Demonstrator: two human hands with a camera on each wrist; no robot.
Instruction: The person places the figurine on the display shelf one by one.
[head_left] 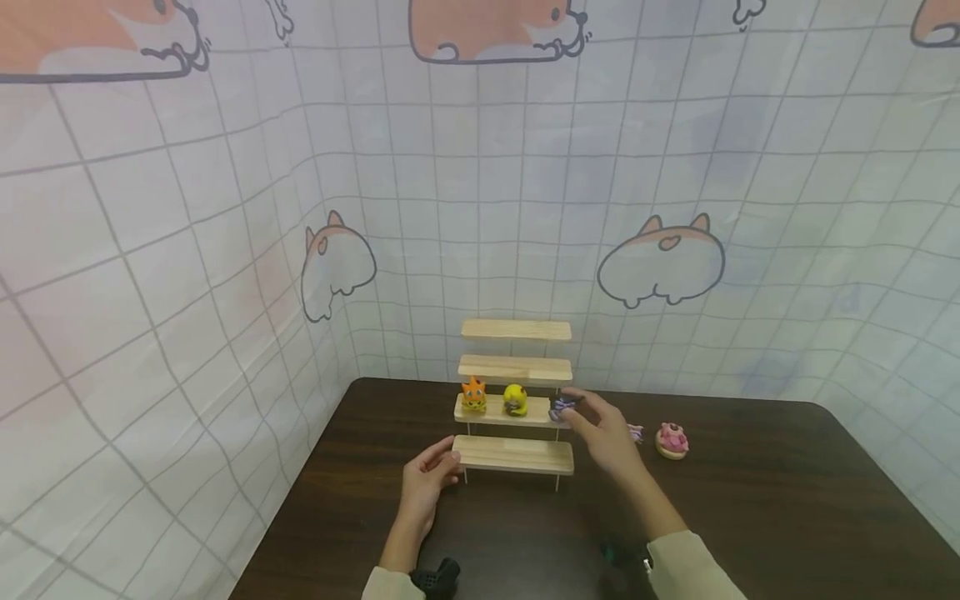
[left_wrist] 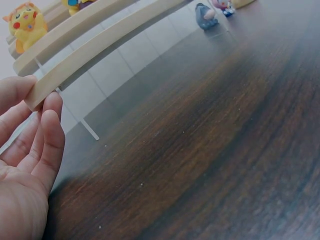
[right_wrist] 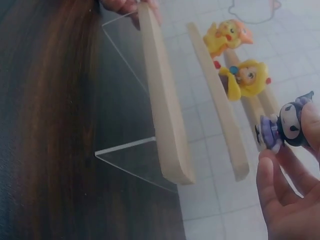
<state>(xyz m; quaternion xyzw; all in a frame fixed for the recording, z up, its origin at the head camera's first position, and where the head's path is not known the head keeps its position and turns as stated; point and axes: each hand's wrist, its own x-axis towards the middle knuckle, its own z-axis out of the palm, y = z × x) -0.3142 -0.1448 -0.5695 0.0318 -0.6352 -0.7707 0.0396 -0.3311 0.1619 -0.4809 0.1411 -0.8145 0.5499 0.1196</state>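
A tiered wooden display shelf [head_left: 513, 454] with clear supports stands on the dark table. My left hand [head_left: 427, 479] pinches the left end of its lowest board, thumb on top and fingers beneath. In my right hand [head_left: 607, 433] is a small black-and-purple figurine [right_wrist: 280, 127], pinched between thumb and fingers at the right end of the second board from the bottom. In the right wrist view it is tilted, its feet toward that board. On the same board stand an orange-and-yellow figurine [head_left: 474, 395] at the left and a yellow-hooded figurine [head_left: 515, 400] in the middle.
To the right of the shelf, a pink figurine on a round tan base [head_left: 672, 440] stands on the table [head_left: 787, 500]. A blue-grey figurine [left_wrist: 205, 17] shows beyond the shelf in the left wrist view. A grid-patterned cloth [head_left: 480, 250] hangs behind the table.
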